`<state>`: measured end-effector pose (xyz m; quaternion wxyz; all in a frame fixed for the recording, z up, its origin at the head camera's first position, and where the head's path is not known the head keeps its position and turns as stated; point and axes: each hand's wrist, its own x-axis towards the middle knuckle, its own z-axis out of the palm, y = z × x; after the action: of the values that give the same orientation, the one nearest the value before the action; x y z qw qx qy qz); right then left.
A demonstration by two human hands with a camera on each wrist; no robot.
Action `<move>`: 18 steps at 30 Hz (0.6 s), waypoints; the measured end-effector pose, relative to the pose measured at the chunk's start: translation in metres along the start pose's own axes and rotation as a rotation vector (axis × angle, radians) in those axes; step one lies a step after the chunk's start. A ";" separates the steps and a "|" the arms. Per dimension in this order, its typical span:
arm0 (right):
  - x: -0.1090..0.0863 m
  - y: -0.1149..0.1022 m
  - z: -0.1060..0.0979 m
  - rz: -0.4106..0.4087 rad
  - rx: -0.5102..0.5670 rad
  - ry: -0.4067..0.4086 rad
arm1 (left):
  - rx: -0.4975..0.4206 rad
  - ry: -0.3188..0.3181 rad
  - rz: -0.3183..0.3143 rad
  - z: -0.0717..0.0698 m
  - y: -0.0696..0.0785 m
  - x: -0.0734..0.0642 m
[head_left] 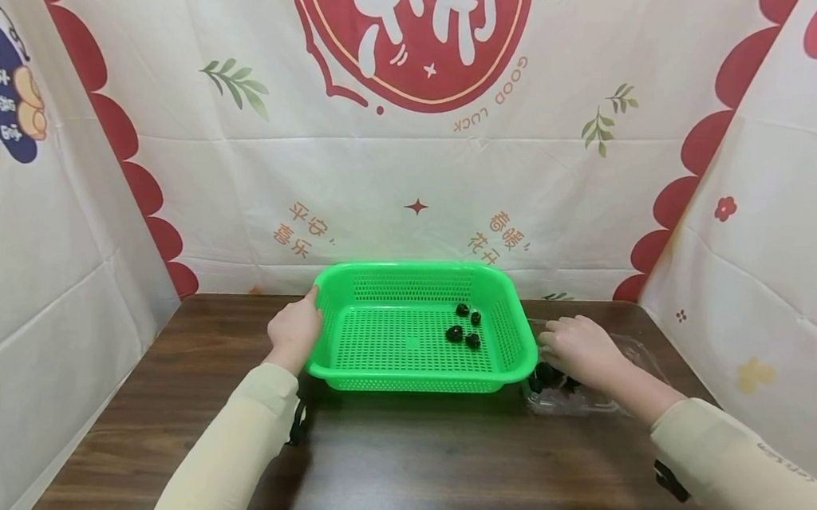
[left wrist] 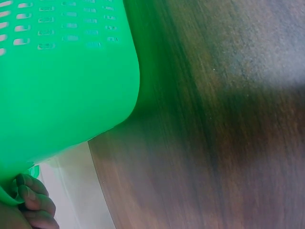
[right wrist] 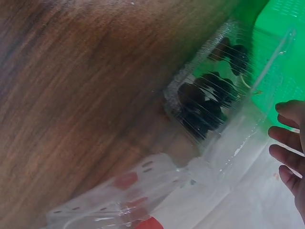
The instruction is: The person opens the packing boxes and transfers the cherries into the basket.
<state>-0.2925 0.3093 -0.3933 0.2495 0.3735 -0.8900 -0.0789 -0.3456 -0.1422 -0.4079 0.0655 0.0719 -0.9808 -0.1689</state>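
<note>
A green plastic basket point(head_left: 409, 379) with slotted walls stands on the table, and my left hand point(head_left: 296, 328) grips its left rim. In the left wrist view the fingers point(left wrist: 38, 202) curl round the edge of that rim. Several dark round fruits, like cherries point(head_left: 454, 334), lie in the right part of the basket. To its right is a clear plastic box point(head_left: 548, 406), holding more dark cherries point(right wrist: 209, 114), some with thin stems. Above this box hovers my right hand point(head_left: 579, 350). Its fingers point(right wrist: 286, 138) look loosely bent and apart, with nothing seen between them in the right wrist view.
The box's clear lid point(right wrist: 124, 195) is folded out to the side away from the basket. A dark wood-grain table point(head_left: 392, 462) carries everything. Printed white cloth point(head_left: 416, 159) hangs close behind the basket and along both sides.
</note>
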 end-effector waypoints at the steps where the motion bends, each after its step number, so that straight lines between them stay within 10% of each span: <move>1: -0.001 0.000 0.001 0.007 0.006 -0.011 | -0.001 0.000 0.000 0.000 0.000 0.000; 18: 0.000 -0.003 0.021 0.263 0.208 -0.241 | -0.006 -0.005 -0.007 0.000 0.000 0.000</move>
<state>-0.3015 0.3057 -0.4126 0.1097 0.2659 -0.9577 0.0023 -0.3457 -0.1424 -0.4076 0.0628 0.0749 -0.9802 -0.1721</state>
